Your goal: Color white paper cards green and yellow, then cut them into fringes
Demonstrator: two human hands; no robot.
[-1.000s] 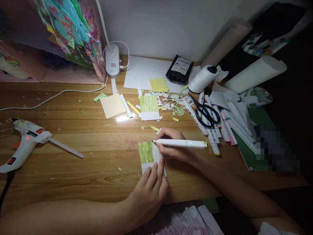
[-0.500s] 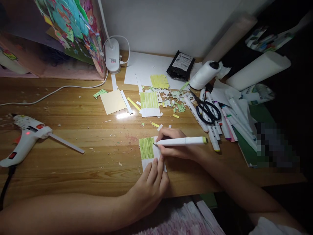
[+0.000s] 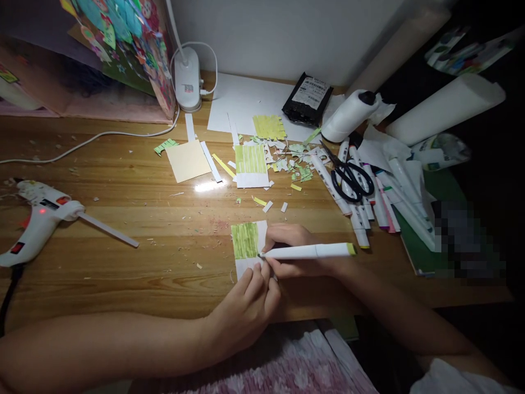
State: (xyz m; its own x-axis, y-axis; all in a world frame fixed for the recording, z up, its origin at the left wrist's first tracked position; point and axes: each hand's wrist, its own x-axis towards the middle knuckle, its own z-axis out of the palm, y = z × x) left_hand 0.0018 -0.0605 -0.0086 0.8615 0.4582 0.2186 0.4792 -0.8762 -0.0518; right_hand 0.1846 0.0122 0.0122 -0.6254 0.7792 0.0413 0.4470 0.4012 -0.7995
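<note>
A white marker (image 3: 307, 251) with a yellow-green end is held in my right hand (image 3: 301, 246), its tip touching a small paper piece (image 3: 245, 239). That piece is white with a green coloured block on its upper left. My left hand (image 3: 250, 303) rests on the paper's lower edge, fingertips pressed down close together beside the marker tip. Above it lies another paper piece (image 3: 251, 164) with yellow-green stripes, next to a cream square (image 3: 188, 161) and a yellow paper (image 3: 268, 127) with a notched edge.
Black-handled scissors (image 3: 351, 181) lie on several markers (image 3: 361, 227) at the right, near white rolls and a black packet (image 3: 307, 99). A glue gun (image 3: 39, 219) is at the left, a white lamp base (image 3: 187, 82) at the back. Green paper scraps (image 3: 301, 164) are scattered mid-table.
The marker tip has moved slightly down along the right side of the green block. The whole view has shifted a little, with most table items appearing higher.
</note>
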